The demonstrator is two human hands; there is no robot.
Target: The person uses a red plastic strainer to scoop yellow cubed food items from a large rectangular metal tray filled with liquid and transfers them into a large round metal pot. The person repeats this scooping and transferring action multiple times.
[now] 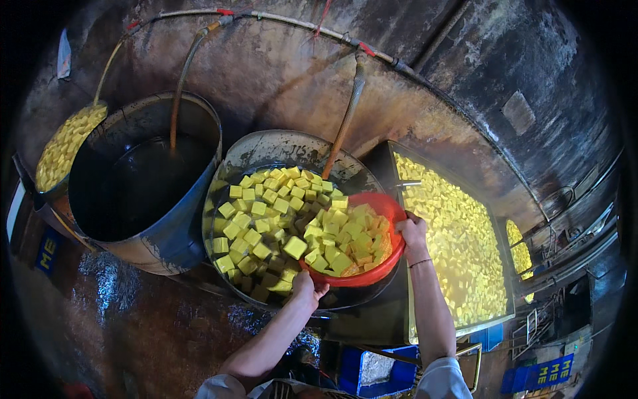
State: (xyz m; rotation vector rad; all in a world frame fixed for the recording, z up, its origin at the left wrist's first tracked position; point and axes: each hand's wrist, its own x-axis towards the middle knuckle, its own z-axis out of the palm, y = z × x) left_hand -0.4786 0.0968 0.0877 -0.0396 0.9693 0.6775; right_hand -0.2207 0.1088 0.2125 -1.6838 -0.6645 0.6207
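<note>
Both my hands grip a red basin [395,211], tilted to the left over a round drum [256,144]. My left hand [308,290] closes on its near rim, and my right hand [413,233] holds the right side of the rim. Yellow cubes [355,233], which look like tofu, fill the basin and tumble over its left edge. More yellow cubes [256,219] lie in the dark liquid inside the drum. Where cubes pass from basin to drum, the edge between them is hidden.
Right of the drum stands a rectangular tank [505,292] full of yellow cubes. A blue drum [199,246] with dark liquid is to the left, beyond it another container of cubes [70,146]. Hoses [345,120] hang from a wall pipe. A blue crate [352,372] sits below my arms.
</note>
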